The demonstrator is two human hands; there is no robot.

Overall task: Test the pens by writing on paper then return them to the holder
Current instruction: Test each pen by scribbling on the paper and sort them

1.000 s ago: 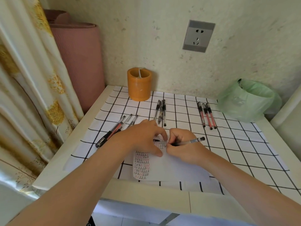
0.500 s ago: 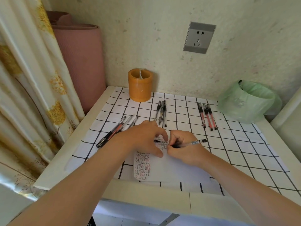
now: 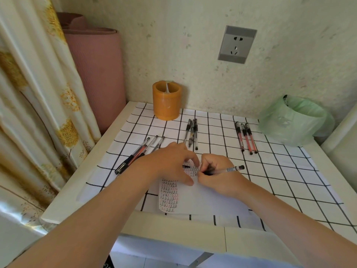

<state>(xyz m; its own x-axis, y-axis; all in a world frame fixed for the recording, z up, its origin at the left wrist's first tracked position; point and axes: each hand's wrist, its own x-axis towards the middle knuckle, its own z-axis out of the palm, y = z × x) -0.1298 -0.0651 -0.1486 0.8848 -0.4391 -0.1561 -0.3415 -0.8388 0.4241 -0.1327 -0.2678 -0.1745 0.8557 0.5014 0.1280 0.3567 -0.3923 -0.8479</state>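
Right hand [image 3: 216,173] clamps pen [image 3: 229,169], writing on paper [image 3: 202,200]; left hand [image 3: 170,161] fingers spread, pinning it. Other pens [image 3: 193,132] loose before holder [image 3: 167,101], none returned yet.

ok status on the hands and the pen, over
Right hand grips clear-barrelled black pen, tip end at white paper sheet. Left hand presses the sheet. Orange cylindrical holder at back, three black pens lying between.
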